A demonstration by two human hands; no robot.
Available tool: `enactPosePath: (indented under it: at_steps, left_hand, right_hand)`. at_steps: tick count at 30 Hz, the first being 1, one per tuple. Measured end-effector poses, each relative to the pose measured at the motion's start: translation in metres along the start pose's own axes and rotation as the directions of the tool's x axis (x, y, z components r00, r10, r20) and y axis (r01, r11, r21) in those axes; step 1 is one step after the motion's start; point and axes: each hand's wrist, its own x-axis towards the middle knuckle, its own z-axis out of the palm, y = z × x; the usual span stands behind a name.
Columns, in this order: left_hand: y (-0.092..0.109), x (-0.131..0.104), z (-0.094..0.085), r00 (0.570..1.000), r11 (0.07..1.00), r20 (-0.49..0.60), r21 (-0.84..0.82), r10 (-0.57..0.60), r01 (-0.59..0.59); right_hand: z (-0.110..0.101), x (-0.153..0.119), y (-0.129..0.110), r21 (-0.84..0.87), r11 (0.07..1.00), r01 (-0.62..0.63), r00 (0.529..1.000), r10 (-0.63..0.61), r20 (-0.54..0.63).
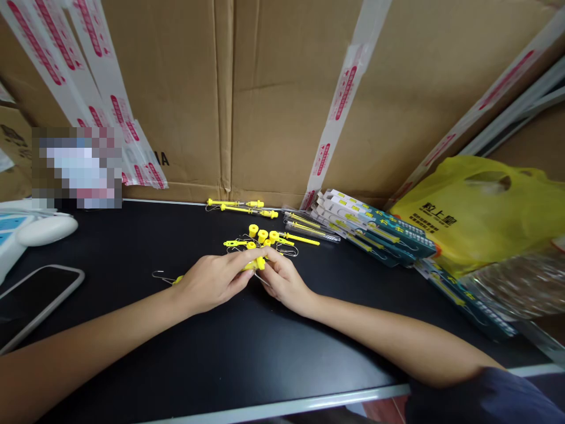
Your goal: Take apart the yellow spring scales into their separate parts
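Two-handed, holding a small yellow plastic piece (255, 265) near the centre of the frame, above the black surface (265, 359). Curling the left hand (216, 282) nearly closed over the piece from the left, gripping with fingers and thumb. Closing the right hand (285, 281) on its right end, fingers bent and meeting those of the left; hiding the exact fingertip contact between them. Showing a thin wire (263, 280) slanting down just below the piece, beside the right fingers.

Reaching in just short of a cluster of loose yellow parts (262, 237) and bent wire hooks (289, 250). Partly covering a hooked yellow piece (177, 280) beside the left hand. Facing two yellow rods (242, 209) near the cardboard (172, 88) at the upper centre, with clear-wrapped yellow rods (304, 222) lying to their right. Having a fanned stack of printed packs (375, 227) and a yellow plastic bag (463, 212) at right of frame, and a phone (37, 303) lying at the left edge, below a white rounded object (47, 229).
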Motion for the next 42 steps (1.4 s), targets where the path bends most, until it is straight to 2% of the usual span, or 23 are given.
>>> enactPosePath:
  at_steps: [8,13,17,19,21,24,26,31,37,42]
  left_hand:
    - [0.001,0.000,-0.003,0.997,0.998,-0.040,-0.007,0.058,-0.058]
    - [0.005,0.000,-0.005,0.995,0.994,-0.059,0.083,0.081,-0.076]
    - [0.007,0.000,-0.003,0.997,0.986,-0.024,0.150,0.077,-0.073]
    - [0.006,0.001,-0.001,0.994,0.978,0.007,0.181,0.105,-0.105]
    - [0.003,0.002,0.001,0.990,0.968,0.016,0.210,0.140,-0.140]
    - [0.000,0.002,0.004,0.989,0.959,-0.003,0.249,0.145,-0.139]
    - [-0.001,0.002,0.006,0.990,0.955,-0.013,0.267,0.138,-0.130]
    - [0.000,0.000,0.006,0.991,0.946,-0.030,0.303,0.134,-0.119]
    - [-0.004,0.002,0.000,0.989,0.911,-0.010,0.390,0.150,-0.134]
    - [-0.010,0.005,-0.001,0.994,0.950,0.063,0.294,0.092,-0.107]
  right_hand:
    - [0.003,-0.003,-0.004,-0.020,0.990,0.140,0.990,-0.140,-0.018]
    - [0.001,-0.004,-0.003,-0.184,0.962,0.200,0.977,-0.210,-0.039]
    - [0.002,-0.003,-0.002,-0.278,0.930,0.242,0.964,-0.264,-0.045]
    - [0.003,-0.002,0.000,-0.236,0.949,0.208,0.974,-0.224,-0.041]
    - [0.004,-0.001,0.001,-0.134,0.983,0.121,0.991,-0.129,-0.048]
    - [0.004,0.001,0.001,0.023,1.000,-0.012,0.999,0.013,-0.043]
    - [0.003,0.002,-0.001,0.076,0.996,-0.053,0.998,0.054,-0.018]
    - [0.000,0.003,-0.005,0.112,0.993,-0.047,0.999,0.044,0.032]
    - [0.001,0.001,-0.005,0.111,0.991,-0.077,0.997,0.074,0.030]
    - [0.000,0.002,-0.006,0.114,0.987,-0.117,0.991,0.108,0.080]
